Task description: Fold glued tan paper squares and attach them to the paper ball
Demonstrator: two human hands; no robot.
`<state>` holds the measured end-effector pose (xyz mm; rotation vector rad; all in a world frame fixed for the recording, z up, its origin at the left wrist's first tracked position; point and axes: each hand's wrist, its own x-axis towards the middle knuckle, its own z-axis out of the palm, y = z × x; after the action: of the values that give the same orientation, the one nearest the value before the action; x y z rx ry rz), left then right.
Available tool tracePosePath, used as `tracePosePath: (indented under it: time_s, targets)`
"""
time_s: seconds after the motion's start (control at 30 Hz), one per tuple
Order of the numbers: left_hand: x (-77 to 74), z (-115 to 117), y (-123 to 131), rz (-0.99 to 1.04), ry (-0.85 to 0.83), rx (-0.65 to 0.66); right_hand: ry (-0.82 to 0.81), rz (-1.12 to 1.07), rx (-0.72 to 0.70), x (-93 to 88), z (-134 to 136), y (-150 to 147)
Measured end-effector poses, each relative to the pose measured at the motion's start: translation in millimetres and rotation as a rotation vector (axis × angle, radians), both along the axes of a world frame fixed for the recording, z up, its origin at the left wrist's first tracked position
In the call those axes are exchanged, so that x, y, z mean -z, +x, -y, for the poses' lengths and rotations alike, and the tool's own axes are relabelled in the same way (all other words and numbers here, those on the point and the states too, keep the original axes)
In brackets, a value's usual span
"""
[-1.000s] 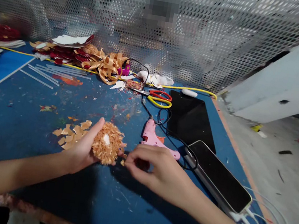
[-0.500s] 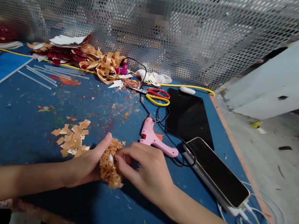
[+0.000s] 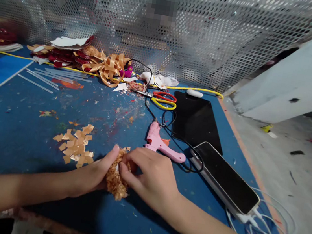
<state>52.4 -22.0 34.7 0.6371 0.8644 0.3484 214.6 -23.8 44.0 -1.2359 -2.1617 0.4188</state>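
My left hand [image 3: 95, 176] grips a ruffled gold craft piece [image 3: 116, 184] from its left side, thumb up along the edge. A small white patch shows in the middle of the piece. My right hand [image 3: 152, 176] is closed in a pinch against that middle from the right; what its fingertips hold, if anything, is hidden. Left of the hands lies a loose pile of small gold ribbon squares [image 3: 76, 145]. Just beyond my right hand a pink glue gun [image 3: 158, 139] rests on the blue table [image 3: 107, 121].
Scissors [image 3: 163, 100] with red and yellow handles lie behind the glue gun. A black tablet [image 3: 197, 118] and a phone [image 3: 226, 178] with white cables are on the right. Clear glue sticks [image 3: 42, 80] and gold ribbon [image 3: 112, 67] lie toward the perforated metal screen [image 3: 101, 16].
The gold piece has turned slightly between my hands and sits a little lower. My left thumb has shifted slightly right. The right hand keeps its pinch.
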Motion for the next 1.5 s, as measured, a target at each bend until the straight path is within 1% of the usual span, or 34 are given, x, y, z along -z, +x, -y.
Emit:
tracePosePath:
  time_s: [0.1,0.2,0.3,0.37,0.43,0.47,0.53,0.6,0.63,0.67,0.73,0.8,0.87,0.97,1.07,1.13,1.23,1.3,1.33,1.43,1.5]
  targets:
    - [-2.2,-0.5,1.8,0.028,0.014,0.013,-0.099,-0.015,0.026,-0.4,-1.2,-0.4]
    - [-2.1,-0.4,2.9,0.016,0.029,0.004,-0.139,-0.023,0.044,1.0,-1.3,-2.1]
    - [1.3,0.9,2.7,-0.013,0.029,-0.006,-0.182,-0.045,0.056,-0.5,-2.0,-2.9]
    - [3.9,1.4,1.5,0.023,0.009,-0.003,-0.279,-0.105,0.013,-7.0,-4.3,0.9]
    - [6.6,1.0,-1.1,0.112,-0.044,0.006,-0.372,-0.192,-0.035,-17.6,-8.5,10.7]
    - [8.3,0.3,-3.1,0.168,-0.083,0.008,-0.37,-0.226,-0.026,-22.8,-11.1,17.9]
    - [13.2,-1.7,-8.5,0.284,-0.166,-0.004,-0.231,-0.208,0.096,-28.6,-16.5,35.4]
    - [20.0,-4.3,-14.9,0.377,-0.229,-0.023,-0.033,-0.044,0.241,-23.2,-20.8,53.5]
    - [23.5,-5.5,-18.3,0.412,-0.246,-0.031,0.045,0.089,0.276,-15.8,-22.1,61.5]
    - [26.6,-6.8,-21.5,0.439,-0.255,-0.038,0.079,0.235,0.285,-6.0,-22.9,68.4]
    - [31.0,-8.9,-27.4,0.474,-0.244,-0.036,0.09,0.464,0.288,16.8,-23.1,77.9]
    - [32.2,-10.5,-31.9,0.503,-0.209,-0.016,0.075,0.513,0.297,36.8,-22.8,81.8]
    - [31.6,-11.3,-34.8,0.534,-0.172,0.031,0.068,0.515,0.303,48.8,-23.2,81.9]
    - [30.9,-10.5,-36.8,0.567,-0.141,0.1,0.079,0.519,0.298,52.3,-24.5,80.5]
    - [32.6,-8.9,-37.9,0.577,-0.129,0.116,0.11,0.517,0.317,46.0,-21.2,82.0]
    - [33.9,-8.4,-38.7,0.576,-0.134,0.136,0.193,0.47,0.344,39.2,-13.8,83.6]
    - [32.9,-9.1,-38.8,0.537,-0.13,0.118,0.372,0.289,0.323,28.1,5.0,82.7]
    - [29.6,-10.9,-37.5,0.503,-0.107,0.075,0.423,0.184,0.333,23.5,20.2,79.6]
    - [27.5,-12.2,-36.4,0.493,-0.093,0.054,0.43,0.165,0.333,23.0,27.6,78.1]
    - [21.6,-16.6,-32.2,0.488,-0.059,-0.001,0.383,0.169,0.218,28.8,44.8,75.9]
    - [20.7,-19.0,-29.8,0.491,-0.051,-0.035,0.341,0.178,0.099,35.7,50.0,76.0]
